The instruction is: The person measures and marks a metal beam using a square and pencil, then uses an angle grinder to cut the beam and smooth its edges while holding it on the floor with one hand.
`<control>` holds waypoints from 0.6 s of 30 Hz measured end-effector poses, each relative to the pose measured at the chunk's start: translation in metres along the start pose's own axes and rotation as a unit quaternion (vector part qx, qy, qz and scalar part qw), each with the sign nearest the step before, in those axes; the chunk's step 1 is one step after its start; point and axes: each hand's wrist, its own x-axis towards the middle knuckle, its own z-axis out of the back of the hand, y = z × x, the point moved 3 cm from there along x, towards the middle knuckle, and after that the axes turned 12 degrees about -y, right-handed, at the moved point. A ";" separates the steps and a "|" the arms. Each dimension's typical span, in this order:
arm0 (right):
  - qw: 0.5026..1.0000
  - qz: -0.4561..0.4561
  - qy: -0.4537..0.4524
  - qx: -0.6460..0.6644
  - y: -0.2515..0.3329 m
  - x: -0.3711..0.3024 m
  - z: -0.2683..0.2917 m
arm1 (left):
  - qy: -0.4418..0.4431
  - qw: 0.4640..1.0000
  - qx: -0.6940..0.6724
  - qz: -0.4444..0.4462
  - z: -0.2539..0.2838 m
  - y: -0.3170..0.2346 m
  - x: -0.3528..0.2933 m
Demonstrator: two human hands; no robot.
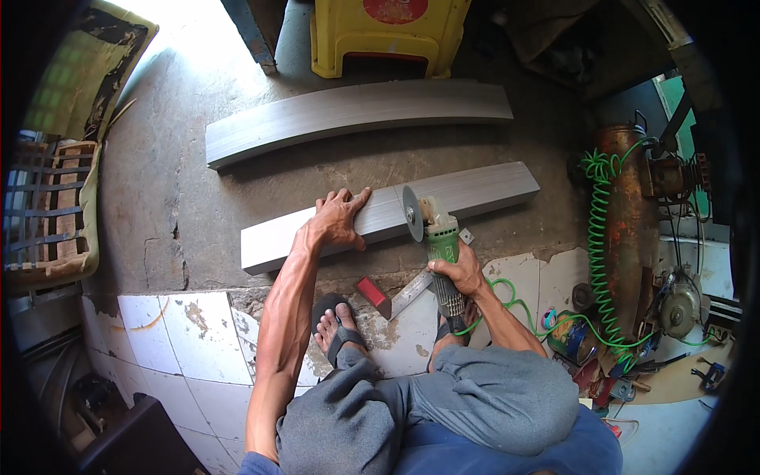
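A long silvery metal bar (483,187), box-shaped, lies across the floor in front of me. My left hand (336,222) rests on its top left of the middle, fingers spread and pressing down. My right hand (461,274) is wrapped round the body of a green angle grinder (445,247). The grinder's thin disc (412,212) stands upright at the bar's near side, right of my left hand, over a faint line across the bar. Whether the disc touches the metal, I cannot tell. Near my feet lies a try square (374,297) with a red stock.
A second metal bar (356,112) lies farther off, before a yellow plastic stool (388,47). The grinder's green cord (518,305) trails right towards a rusty tank (621,206) with a coiled green hose (599,253). Left stands a worn chair frame (51,210). Broken white tiles (202,336) cover the near floor.
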 end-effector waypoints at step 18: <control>1.000 -0.014 0.000 0.001 -0.002 0.005 -0.001 | 0.006 1.000 -0.002 0.001 0.000 -0.001 -0.002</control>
